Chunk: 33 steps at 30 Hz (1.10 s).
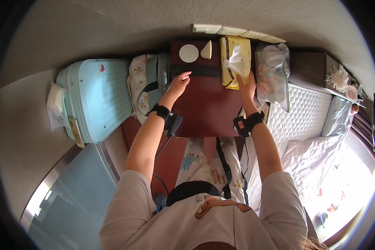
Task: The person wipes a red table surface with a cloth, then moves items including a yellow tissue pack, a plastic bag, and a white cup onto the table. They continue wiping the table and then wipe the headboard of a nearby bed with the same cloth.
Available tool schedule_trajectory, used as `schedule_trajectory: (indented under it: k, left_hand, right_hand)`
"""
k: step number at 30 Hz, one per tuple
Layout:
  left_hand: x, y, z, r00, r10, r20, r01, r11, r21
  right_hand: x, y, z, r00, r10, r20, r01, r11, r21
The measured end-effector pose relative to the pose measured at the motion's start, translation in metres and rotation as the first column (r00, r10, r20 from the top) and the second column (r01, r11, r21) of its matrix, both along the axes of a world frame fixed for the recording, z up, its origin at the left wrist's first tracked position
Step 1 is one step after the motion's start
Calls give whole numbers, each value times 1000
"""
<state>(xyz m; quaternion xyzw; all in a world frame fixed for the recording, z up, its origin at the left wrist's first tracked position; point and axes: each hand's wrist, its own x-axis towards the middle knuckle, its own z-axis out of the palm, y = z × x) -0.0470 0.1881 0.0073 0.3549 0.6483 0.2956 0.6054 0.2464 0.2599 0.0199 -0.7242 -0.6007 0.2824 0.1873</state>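
My right hand [247,87] rests at the lower right edge of a yellow soft pack of tissues [245,59], thumb over its front edge; a white tissue [236,59] sticks out of the pack. Near the left end of a long black object [203,71] is my left hand [179,83], fingers slightly bent and holding nothing that I can see. Behind the black object, a round white disc [188,53] and a pale wedge-like or cone-shaped piece [206,50] sit on the dark red tabletop [206,106]. Each wrist wears a black strap with a device.
Left of the table stand a grey-green bag [154,70] and a light blue suitcase [103,93]. To the right are a clear plastic bag [272,73] with things inside and a quilted white mattress [303,112]. Wall sockets or switches [232,30] line the wall behind. Cables hang from both wrist devices.
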Motion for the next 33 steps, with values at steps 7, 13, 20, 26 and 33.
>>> schedule_trajectory:
  k: [7, 13, 20, 26, 33]
  left_hand:
    - [8, 3, 17, 993, 91, 70, -85, 993, -86]
    - [14, 6, 23, 994, 97, 53, -92, 991, -99]
    - [20, 8, 26, 989, 138, 48, -132, 985, -112]
    - [22, 3, 21, 990, 138, 9, -136, 985, -111]
    - [31, -2, 44, 997, 68, -45, -63, 992, 106]
  right_hand:
    - [-19, -9, -6, 996, -90, 14, 90, 996, -25]
    - [-11, 4, 4, 997, -53, -57, 52, 998, -23]
    - [4, -5, 19, 996, -35, -82, 39, 998, 50]
    - [54, -27, 38, 944, -154, -291, 175, 983, 49]
    - [147, -67, 36, 916, -250, -314, 259, 966, -11]
